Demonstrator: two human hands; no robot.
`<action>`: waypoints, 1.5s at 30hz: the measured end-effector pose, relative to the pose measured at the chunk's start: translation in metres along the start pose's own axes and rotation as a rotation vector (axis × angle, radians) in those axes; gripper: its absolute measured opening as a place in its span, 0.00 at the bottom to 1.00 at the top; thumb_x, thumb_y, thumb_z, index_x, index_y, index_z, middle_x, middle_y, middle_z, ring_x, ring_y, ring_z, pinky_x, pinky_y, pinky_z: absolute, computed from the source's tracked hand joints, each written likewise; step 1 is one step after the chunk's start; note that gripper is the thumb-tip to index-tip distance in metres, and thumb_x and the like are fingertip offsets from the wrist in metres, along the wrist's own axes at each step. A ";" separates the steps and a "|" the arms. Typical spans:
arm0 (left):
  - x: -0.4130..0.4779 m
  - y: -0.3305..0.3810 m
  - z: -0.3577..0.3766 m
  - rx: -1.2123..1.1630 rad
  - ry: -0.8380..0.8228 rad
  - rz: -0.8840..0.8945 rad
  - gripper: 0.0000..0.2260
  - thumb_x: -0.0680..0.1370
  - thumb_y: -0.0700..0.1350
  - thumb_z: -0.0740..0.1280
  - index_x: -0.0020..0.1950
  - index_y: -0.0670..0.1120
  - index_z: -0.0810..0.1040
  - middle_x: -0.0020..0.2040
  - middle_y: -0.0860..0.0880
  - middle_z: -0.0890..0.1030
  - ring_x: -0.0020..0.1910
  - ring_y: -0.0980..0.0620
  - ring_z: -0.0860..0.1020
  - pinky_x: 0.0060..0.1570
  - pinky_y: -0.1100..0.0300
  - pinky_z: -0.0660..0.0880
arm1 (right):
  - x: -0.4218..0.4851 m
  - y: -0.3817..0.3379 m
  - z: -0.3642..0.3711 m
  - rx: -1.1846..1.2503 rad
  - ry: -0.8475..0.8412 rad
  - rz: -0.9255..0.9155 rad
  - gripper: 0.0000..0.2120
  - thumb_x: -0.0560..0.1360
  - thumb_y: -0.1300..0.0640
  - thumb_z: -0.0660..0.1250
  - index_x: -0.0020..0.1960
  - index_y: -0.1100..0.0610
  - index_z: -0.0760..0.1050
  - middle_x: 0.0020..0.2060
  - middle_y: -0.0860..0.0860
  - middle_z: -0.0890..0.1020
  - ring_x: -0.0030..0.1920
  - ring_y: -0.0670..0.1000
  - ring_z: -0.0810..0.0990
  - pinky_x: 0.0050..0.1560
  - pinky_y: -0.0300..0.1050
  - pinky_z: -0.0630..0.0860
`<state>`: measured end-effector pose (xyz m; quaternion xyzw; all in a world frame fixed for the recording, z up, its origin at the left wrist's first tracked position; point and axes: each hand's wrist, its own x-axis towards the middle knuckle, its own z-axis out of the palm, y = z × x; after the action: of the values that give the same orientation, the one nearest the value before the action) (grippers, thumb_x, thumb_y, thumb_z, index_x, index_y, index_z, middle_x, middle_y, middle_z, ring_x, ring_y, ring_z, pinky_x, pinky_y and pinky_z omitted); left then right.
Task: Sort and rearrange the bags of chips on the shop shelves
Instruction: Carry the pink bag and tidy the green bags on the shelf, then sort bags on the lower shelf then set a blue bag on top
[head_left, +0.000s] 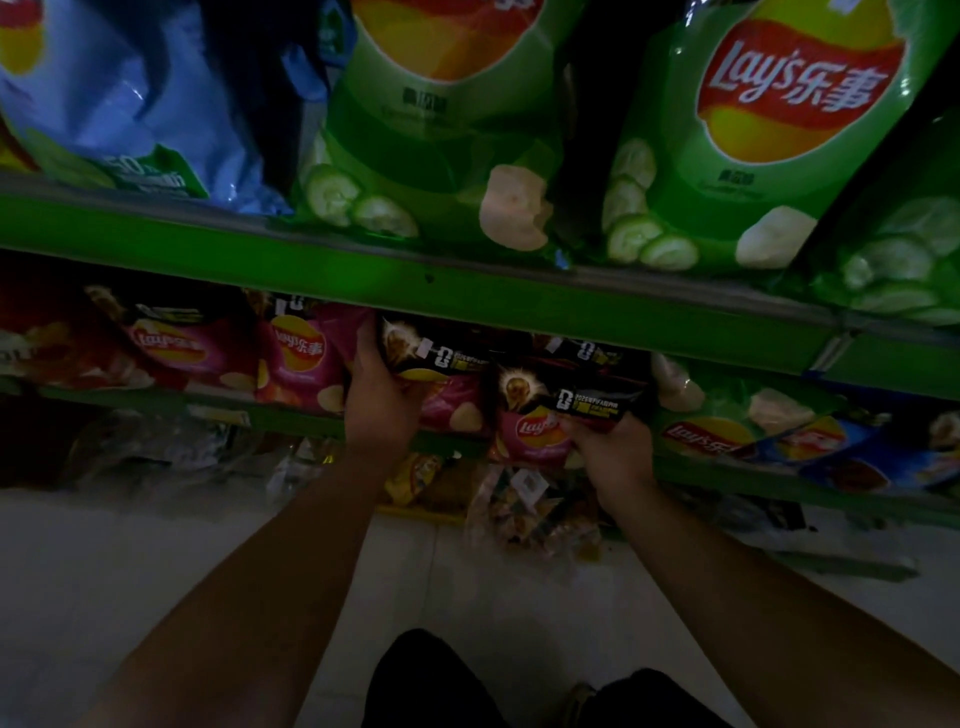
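Slick film, smooth shelving
The pink bag (535, 431) in my right hand (613, 452) and the black-topped bag (436, 353) in my left hand (382, 400) are glossy, crinkled plastic film. The green bags (779, 182) and blue bag (156, 104) shine alike. The shelf edge (363, 275) is smooth, near matt; the floor (156, 561) is pale, smooth tile.

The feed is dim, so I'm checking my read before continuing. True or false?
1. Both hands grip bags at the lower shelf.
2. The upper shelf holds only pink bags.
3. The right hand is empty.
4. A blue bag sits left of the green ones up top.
1. True: at the lower shelf, the left hand grips the left black-topped bag and the right hand grips the right black-topped bag.
2. False: the upper shelf holds green bags and a blue bag.
3. False: it pinches a bag.
4. True.
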<state>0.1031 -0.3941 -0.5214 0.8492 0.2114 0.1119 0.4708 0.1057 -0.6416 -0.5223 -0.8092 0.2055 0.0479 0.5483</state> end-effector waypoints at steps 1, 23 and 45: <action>0.002 -0.003 -0.003 -0.019 0.002 0.002 0.44 0.71 0.38 0.75 0.79 0.46 0.51 0.74 0.41 0.66 0.71 0.41 0.69 0.63 0.48 0.71 | 0.002 0.001 0.002 0.008 0.010 0.002 0.20 0.69 0.56 0.76 0.60 0.53 0.78 0.54 0.52 0.83 0.56 0.57 0.80 0.58 0.56 0.78; 0.001 -0.038 -0.042 0.211 0.086 0.068 0.45 0.71 0.43 0.76 0.78 0.52 0.49 0.75 0.45 0.65 0.70 0.42 0.70 0.57 0.43 0.74 | -0.038 -0.007 0.056 0.137 0.048 -0.001 0.24 0.72 0.56 0.75 0.66 0.56 0.74 0.52 0.47 0.80 0.54 0.50 0.78 0.57 0.48 0.75; 0.024 -0.046 -0.057 0.007 -0.087 0.010 0.55 0.67 0.41 0.79 0.78 0.58 0.40 0.79 0.46 0.56 0.74 0.51 0.61 0.68 0.47 0.67 | -0.002 -0.033 0.095 0.107 -0.044 0.189 0.20 0.72 0.57 0.74 0.61 0.56 0.73 0.44 0.47 0.78 0.36 0.40 0.79 0.32 0.27 0.74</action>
<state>0.0905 -0.3183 -0.5304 0.8560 0.1869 0.0763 0.4760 0.1304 -0.5441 -0.5302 -0.7547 0.2710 0.1060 0.5881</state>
